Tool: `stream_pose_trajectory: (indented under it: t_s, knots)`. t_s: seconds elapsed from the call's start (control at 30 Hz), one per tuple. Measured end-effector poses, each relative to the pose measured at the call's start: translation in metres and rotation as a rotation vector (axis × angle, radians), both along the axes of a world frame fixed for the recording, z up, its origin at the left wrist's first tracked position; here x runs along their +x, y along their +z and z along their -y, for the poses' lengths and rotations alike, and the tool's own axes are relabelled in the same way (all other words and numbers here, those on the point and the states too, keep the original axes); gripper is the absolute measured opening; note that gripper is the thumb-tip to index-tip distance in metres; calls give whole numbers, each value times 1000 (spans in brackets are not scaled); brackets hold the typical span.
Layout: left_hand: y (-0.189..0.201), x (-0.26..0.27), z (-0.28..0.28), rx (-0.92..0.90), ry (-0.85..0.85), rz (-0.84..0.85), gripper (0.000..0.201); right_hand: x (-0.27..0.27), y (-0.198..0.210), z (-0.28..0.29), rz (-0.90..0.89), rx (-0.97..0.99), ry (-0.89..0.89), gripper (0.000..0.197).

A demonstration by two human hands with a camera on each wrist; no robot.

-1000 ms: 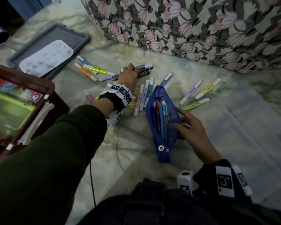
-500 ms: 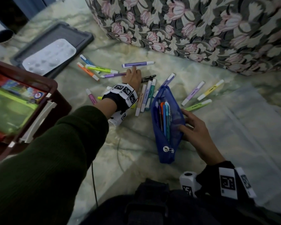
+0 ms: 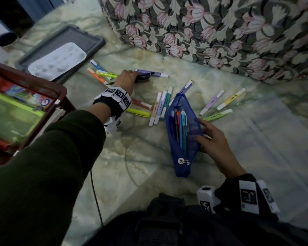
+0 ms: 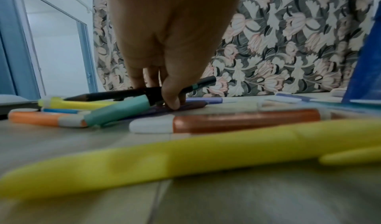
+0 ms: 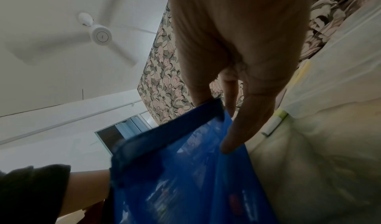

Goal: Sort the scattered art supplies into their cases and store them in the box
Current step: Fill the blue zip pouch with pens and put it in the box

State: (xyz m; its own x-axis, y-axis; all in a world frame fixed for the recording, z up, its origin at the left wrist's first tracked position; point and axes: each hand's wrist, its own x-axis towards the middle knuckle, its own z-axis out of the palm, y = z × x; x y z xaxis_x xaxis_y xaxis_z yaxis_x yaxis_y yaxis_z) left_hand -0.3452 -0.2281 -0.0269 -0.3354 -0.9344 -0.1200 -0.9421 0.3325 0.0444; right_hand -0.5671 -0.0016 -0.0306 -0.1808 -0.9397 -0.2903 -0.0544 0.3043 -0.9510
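Note:
A blue mesh pouch [image 3: 184, 139] lies open on the marble floor with several pens inside. My right hand [image 3: 200, 129] pinches its right rim, thumb outside on the mesh; the same pouch [image 5: 177, 170] and hand [image 5: 214, 123] fill the right wrist view. My left hand [image 3: 135, 75] reaches to the far left and pinches a black pen [image 3: 143, 78] beside a purple marker [image 3: 153, 74]. In the left wrist view the left hand [image 4: 171, 100] lifts one end of the black pen [image 4: 123, 94] off the floor. Pastel markers [image 3: 160, 107] lie scattered around.
A brown box [image 3: 60, 93] at the left holds a green case [image 3: 12, 110]. Behind it a grey lid [image 3: 89, 39] carries a white palette [image 3: 59, 59]. A floral cushion [image 3: 220, 32] bounds the back, a clear plastic sheet [image 3: 274, 130] covers the right. A yellow pen [image 4: 185, 159] lies under my left wrist.
My left hand has shifted left, away from the pouch, and closed its fingers on the black pen, dragging it along. The right hand still holds the pouch open.

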Motion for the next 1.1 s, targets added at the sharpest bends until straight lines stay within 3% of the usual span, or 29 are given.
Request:
stream_pose_trajectory:
  t_s: [0.2, 0.33, 0.43, 0.63, 0.8, 0.87, 0.93, 1.1]
  knots:
    - [-3, 5, -9, 25, -29, 76, 37, 2, 0, -1, -2, 11, 0, 49]
    - [3, 3, -21, 95, -80, -24, 35, 4, 2, -1, 17, 36, -12, 47]
    - [16, -3, -36, 102, -109, -198, 30, 8, 5, 0, 51, 63, -47, 45]
    - [60, -25, -83, 62, -63, -776, 25, 22, 11, -2, 140, 95, -91, 48]
    - [96, -46, -120, 160, 36, -1218, 33, 37, 16, 1, 188, 115, -155, 50]
    - [99, -52, -136, 175, 77, -1320, 33, 41, 16, 1, 228, 135, -182, 53]
    - [93, -57, -152, 155, 97, -1297, 35, 44, 16, -1, 265, 143, -203, 55]
    - [60, -61, -183, 101, 106, -903, 47, 46, 16, -14, 300, 130, -217, 52]
